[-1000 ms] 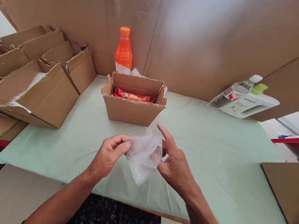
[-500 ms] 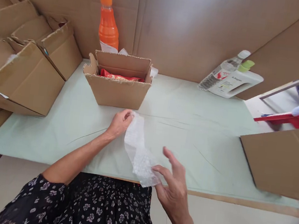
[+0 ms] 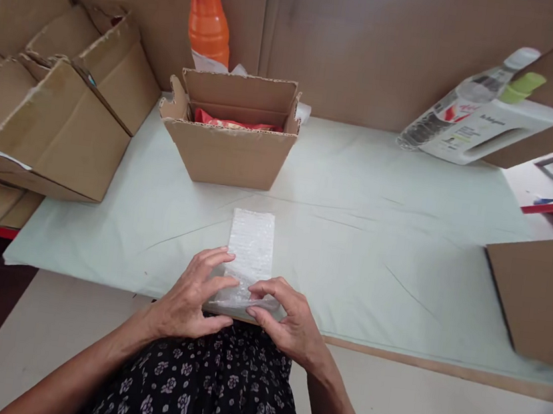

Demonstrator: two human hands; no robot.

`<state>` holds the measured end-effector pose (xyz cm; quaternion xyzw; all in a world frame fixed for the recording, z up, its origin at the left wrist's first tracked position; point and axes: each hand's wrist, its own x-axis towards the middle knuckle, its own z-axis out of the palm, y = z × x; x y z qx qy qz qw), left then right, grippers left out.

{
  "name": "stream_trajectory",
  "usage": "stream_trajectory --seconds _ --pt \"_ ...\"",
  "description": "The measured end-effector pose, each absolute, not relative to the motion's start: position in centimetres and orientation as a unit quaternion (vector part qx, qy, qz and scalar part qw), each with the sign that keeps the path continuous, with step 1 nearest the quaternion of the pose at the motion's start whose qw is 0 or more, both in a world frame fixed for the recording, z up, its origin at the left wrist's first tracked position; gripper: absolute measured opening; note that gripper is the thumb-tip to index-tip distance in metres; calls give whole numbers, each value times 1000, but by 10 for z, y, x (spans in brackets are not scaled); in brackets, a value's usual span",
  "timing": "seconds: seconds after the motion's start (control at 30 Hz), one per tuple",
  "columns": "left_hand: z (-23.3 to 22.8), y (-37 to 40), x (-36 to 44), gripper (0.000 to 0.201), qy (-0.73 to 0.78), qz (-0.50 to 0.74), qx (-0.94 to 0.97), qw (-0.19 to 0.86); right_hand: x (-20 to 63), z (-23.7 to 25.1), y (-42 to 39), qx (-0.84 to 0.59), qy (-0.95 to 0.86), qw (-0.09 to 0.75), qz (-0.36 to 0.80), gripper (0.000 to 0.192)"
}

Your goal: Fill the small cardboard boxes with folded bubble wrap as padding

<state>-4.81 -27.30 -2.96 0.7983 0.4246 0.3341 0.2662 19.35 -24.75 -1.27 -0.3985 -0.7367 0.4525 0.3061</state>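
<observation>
White bubble wrap [image 3: 252, 244] lies mostly flat, its near edge not yet; left fingers [image 3: 219, 285] spread, right fingers [image 3: 274, 288] pinching that edge.

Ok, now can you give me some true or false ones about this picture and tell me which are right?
1. The bubble wrap lies on the pale green cloth. True.
2. The orange bottle stands in front of the open box with the packet in it. False: the orange bottle is behind that box.
3. The left hand has its thumb and fingers spread apart. True.
4. The packet in that box is blue. False: the packet looks mostly red.
5. The right hand is inside that box. False: the right hand is at the near end of the bubble wrap.
6. The clear bottle has a white cap. True.
</observation>
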Motion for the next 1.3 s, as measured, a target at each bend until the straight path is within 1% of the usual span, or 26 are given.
stream_trajectory --seconds 0.03,0.07,0.1,0.13,0.17,0.23,0.33,0.37,0.47,0.5,0.53,0.57,0.63,0.67,0.7,0.73,0.8,0.87,0.93,0.97,1.03,1.1,1.2,1.23,1.3 --pt "-29 -271 -45 35 428 347 795 252 192 -13 -247 -399 -728 313 460 17" --pt "-29 -269 -42 21 438 355 784 259 191 -14 -248 -407 -715 322 469 18" --pt "-28 -267 -39 10 458 356 763 285 189 -17 -247 -421 -695 333 478 20" --pt "-27 -266 -37 4 484 347 735 324 186 -21 -247 -442 -670 346 486 23" --pt "-26 -264 -35 5 514 333 701 365 184 -27 -246 -467 -642 358 493 27" --pt "-24 -261 -31 12 566 306 632 433 178 -38 -240 -514 -587 375 500 32" --pt "-24 -257 -26 20 597 324 563 470 171 -51 -229 -539 -541 396 510 43" --pt "-25 -256 -26 21 596 336 552 476 170 -52 -227 -528 -536 404 520 50" --pt "-30 -258 -28 23 583 367 531 493 171 -51 -228 -470 -534 412 569 80" --pt "-32 -260 -29 23 579 376 523 501 172 -51 -230 -455 -534 406 586 87" --pt "-35 -261 -31 22 574 384 513 510 173 -53 -234 -448 -531 398 599 90" --pt "-37 -262 -32 22 567 390 504 522 174 -55 -237 -451 -526 393 605 88" --pt "-38 -258 -33 28 551 379 500 550 174 -60 -238 -475 -516 397 592 78" --pt "-34 -252 -32 28 550 367 508 552 174 -61 -235 -490 -515 407 573 72" --pt "-28 -243 -30 23 552 359 524 540 175 -58 -231 -507 -518 423 544 67" --pt "-17 -233 -28 17 556 360 547 511 175 -53 -224 -518 -525 447 506 63" --pt "14 -211 -21 10 546 403 606 414 179 -29 -209 -520 -550 509 410 52" --pt "51 -196 -13 5 471 481 670 312 186 5 -199 -487 -581 575 307 34" --pt "79 -194 -7 9 366 534 720 250 194 37 -200 -418 -622 618 238 21" --pt "84 -197 -6 12 322 545 737 237 198 46 -205 -382 -645 624 221 19" --pt "76 -210 -7 19 283 537 756 244 204 48 -219 -340 -686 605 218 19" --pt "46 -225 -11 24 309 509 756 273 208 29 -234 -358 -723 546 226 18" --pt "-8 -244 -18 19 402 440 733 328 207 -17 -255 -437 -757 430 228 21" --pt "-22 -248 -20 16 432 415 725 341 206 -30 -261 -460 -758 401 231 22" --pt "-39 -253 -23 10 481 375 713 347 201 -50 -270 -498 -744 370 248 17"
